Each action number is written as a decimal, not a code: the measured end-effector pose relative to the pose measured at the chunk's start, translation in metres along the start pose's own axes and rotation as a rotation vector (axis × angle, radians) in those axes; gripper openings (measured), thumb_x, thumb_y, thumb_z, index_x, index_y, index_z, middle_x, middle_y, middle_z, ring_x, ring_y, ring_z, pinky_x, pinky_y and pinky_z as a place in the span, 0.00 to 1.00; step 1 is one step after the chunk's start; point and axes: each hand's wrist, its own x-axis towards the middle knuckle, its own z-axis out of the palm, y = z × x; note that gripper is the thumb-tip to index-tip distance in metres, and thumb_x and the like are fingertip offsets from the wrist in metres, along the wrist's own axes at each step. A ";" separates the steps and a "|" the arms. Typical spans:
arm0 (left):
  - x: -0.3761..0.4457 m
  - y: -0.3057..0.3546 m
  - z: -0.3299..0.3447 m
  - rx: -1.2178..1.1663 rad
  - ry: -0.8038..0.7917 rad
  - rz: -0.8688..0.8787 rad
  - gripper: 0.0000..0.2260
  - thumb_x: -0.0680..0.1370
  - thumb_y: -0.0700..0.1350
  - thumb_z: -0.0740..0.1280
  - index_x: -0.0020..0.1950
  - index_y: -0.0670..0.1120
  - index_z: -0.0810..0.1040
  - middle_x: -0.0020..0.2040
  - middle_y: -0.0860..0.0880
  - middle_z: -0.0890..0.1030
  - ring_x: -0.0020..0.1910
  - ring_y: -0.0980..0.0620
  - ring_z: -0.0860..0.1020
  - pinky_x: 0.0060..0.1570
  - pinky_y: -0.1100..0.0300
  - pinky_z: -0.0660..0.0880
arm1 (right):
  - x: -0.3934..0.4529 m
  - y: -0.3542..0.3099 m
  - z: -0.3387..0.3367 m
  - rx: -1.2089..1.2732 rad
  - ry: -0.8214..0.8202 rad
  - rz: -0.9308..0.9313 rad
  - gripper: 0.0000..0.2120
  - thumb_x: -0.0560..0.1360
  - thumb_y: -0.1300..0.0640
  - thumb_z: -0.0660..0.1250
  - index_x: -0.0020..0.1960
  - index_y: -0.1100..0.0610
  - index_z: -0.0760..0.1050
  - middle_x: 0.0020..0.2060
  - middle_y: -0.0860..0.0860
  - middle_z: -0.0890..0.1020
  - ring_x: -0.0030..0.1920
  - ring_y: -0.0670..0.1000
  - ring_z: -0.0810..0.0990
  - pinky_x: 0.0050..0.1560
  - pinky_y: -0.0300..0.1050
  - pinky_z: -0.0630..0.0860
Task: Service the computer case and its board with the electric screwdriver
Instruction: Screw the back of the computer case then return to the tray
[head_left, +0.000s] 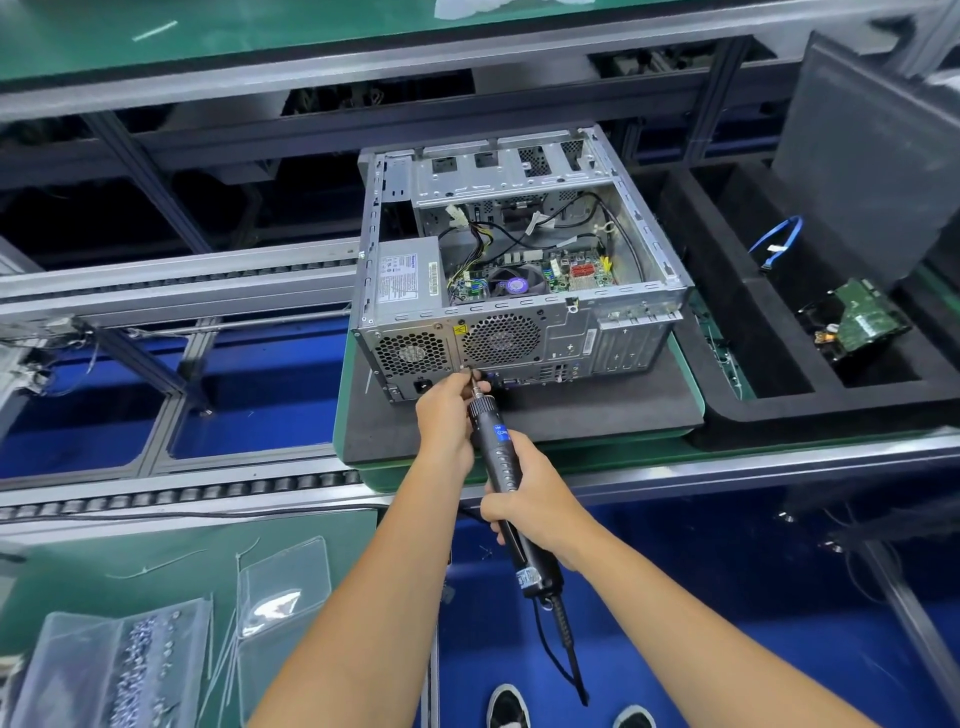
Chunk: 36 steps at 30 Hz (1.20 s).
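At centre frame the computer case (519, 270) lies on its side on a dark foam pad (597, 410), side panel off, with its board (530, 275), fan and cables exposed. Its rear panel faces me, and low on that panel, just under the two round vent grilles, sits the tip of the electric screwdriver (498, 452).

My right hand (530, 504) is wrapped fully round the screwdriver's black barrel, fingers curled tight, cord trailing down toward my shoes. My left hand (447, 410) is up at the nose of the tool, fingertips pinching the bit to steady it against the panel; whether a screw sits under the tip I cannot tell, it is too small and my fingers cover it. So the case lies just beyond both grips, touching only through the bit.

As for progress, I judge the job to be mid-way: the case is open and a green drive (867, 322) and a blue cable (779, 239) lie in the black foam tray (779, 415) at right, yet the board, power supply and wiring are all in place inside. Rear-panel screws look like the current step.

At lower left, on the green bench (171, 561), lie clear bags of screws (140, 670).
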 end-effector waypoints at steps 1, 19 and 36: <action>0.000 0.001 0.001 -0.013 0.007 -0.002 0.07 0.77 0.39 0.62 0.42 0.43 0.78 0.32 0.47 0.80 0.28 0.54 0.75 0.31 0.63 0.71 | 0.000 0.000 0.000 -0.001 0.001 -0.001 0.35 0.67 0.69 0.70 0.68 0.46 0.64 0.43 0.57 0.78 0.33 0.49 0.78 0.37 0.47 0.81; -0.007 0.000 0.009 -0.080 0.062 -0.030 0.05 0.76 0.38 0.64 0.41 0.42 0.78 0.32 0.48 0.79 0.27 0.53 0.75 0.29 0.64 0.73 | 0.000 -0.002 -0.003 0.021 0.004 -0.006 0.34 0.67 0.69 0.70 0.68 0.48 0.65 0.44 0.57 0.78 0.31 0.47 0.79 0.35 0.45 0.80; -0.009 0.002 0.009 -0.082 0.083 -0.010 0.07 0.76 0.37 0.64 0.39 0.42 0.78 0.31 0.47 0.80 0.26 0.54 0.74 0.26 0.65 0.71 | 0.003 -0.004 -0.002 0.091 -0.024 -0.019 0.31 0.67 0.70 0.69 0.65 0.49 0.66 0.42 0.56 0.77 0.29 0.46 0.79 0.32 0.44 0.78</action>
